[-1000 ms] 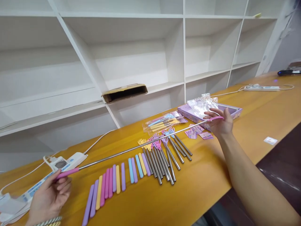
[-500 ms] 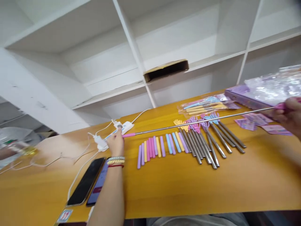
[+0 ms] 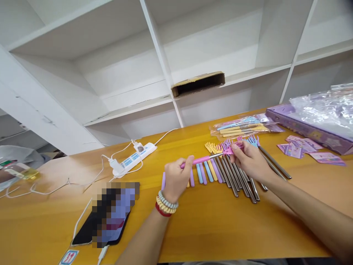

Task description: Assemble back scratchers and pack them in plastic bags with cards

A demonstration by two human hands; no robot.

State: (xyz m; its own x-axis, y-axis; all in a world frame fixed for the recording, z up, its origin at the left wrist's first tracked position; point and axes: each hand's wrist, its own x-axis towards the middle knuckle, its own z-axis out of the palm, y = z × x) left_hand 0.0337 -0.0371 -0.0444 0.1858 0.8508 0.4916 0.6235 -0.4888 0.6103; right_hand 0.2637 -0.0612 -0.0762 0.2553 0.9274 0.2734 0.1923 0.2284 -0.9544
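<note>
White power strip (image 3: 131, 161) with plugged-in adapters; two phones (image 3: 110, 217), side by side, partly pixelated; open cardboard box (image 3: 198, 84) on white shelving (image 3: 132, 108); bottle of yellow liquid (image 3: 24, 172), far left.

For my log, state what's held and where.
A pink-and-metal scratcher: the left hand grips its pink handle, the right hand its pink claw end.

Wht shelving (image 3: 156, 44), deep open compts, beyond & above fingers (image 3: 179, 167). Lower shelf (image 3: 129, 112) holds cardboard box (image 3: 198, 78), open side out, past fingers. Orange-brn wd table (image 3: 220, 228) under & around fingers. Wht panel (image 3: 41, 99) slants, far L of fingers. Lt soft, compts part shaded.
</note>
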